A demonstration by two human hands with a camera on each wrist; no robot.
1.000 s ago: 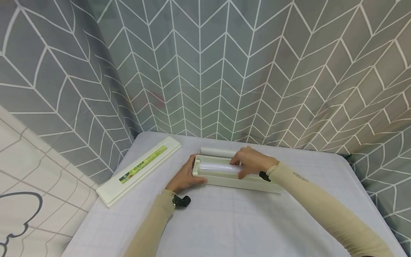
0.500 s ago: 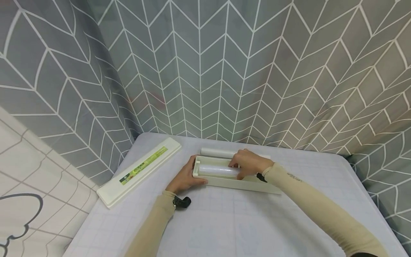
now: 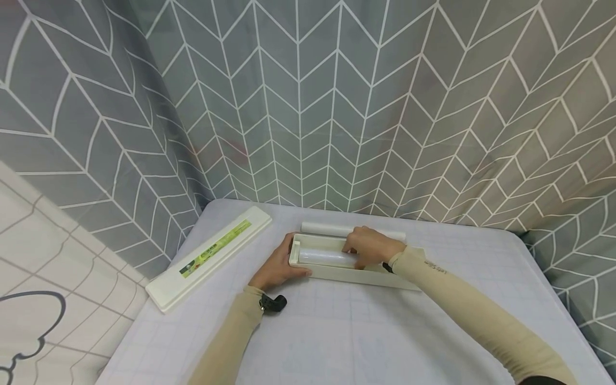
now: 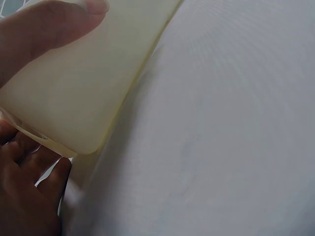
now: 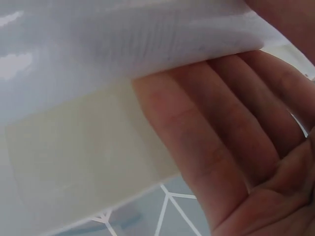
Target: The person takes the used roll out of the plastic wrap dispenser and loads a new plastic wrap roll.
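Observation:
An off-white, long narrow box [image 3: 366, 276] stands uncovered on the table. My left hand [image 3: 280, 263] grips its left end, thumb on the front wall and fingers behind; in the left wrist view the thumb [image 4: 49, 29] lies across the pale wall. Inside the box is a shiny, translucent roll of cling film [image 3: 327, 258]. My right hand [image 3: 372, 247] reaches in from the right and holds the roll, thumb at the near side, fingers at the far side. In the right wrist view the fingers [image 5: 192, 123] curl under the roll's edge. The roll's right end is hidden by the hand.
A white tube-shaped roll [image 3: 327, 229] lies just behind the box. To the left, a long off-white lid [image 3: 168, 283] with a green label lies slantwise. The table [image 3: 356, 337] has a white cover, and a grey patterned curtain [image 3: 317, 107] hangs behind it.
My right hand has shifted slightly left, and the roll in the box sits a little nearer the front wall. The left hand has stayed on the box end.

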